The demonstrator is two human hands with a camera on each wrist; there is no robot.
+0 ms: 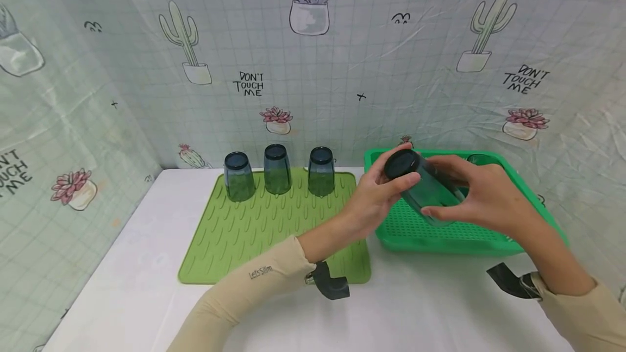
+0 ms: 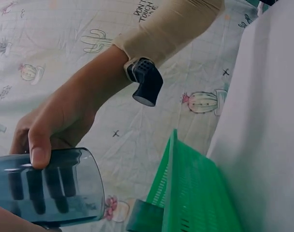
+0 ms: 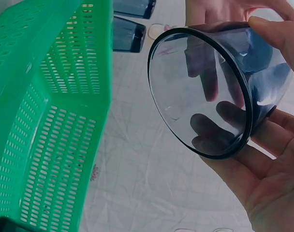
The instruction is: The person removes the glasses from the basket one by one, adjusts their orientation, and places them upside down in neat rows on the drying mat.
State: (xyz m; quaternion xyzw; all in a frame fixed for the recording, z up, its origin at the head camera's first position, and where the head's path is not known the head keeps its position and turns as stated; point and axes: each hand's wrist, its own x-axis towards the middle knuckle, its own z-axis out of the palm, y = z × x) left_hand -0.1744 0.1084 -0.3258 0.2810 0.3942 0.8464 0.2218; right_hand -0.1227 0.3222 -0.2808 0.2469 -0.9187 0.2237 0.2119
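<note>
A blue-tinted drinking glass [image 1: 432,194] is held between both hands above the green basket. It tilts, with its thick dark base toward the upper left and its mouth toward the lower right. My left hand [image 1: 379,189] grips the base end, its thumb lying across the side. Around the mouth end curl the thumb and fingers of my right hand [image 1: 481,194]. In the right wrist view the dark rim of the glass [image 3: 246,96] shows, with fingers visible through the clear wall. The left wrist view shows the glass [image 2: 89,186] from the side.
Three similar glasses [image 1: 321,173] stand upside down along the back of a green drying mat [image 1: 274,243]. The perforated green basket [image 1: 450,246] sits right of the mat, with another glass [image 1: 481,159] at its back. A printed cloth [image 1: 362,58] hangs behind the white table [image 1: 391,308].
</note>
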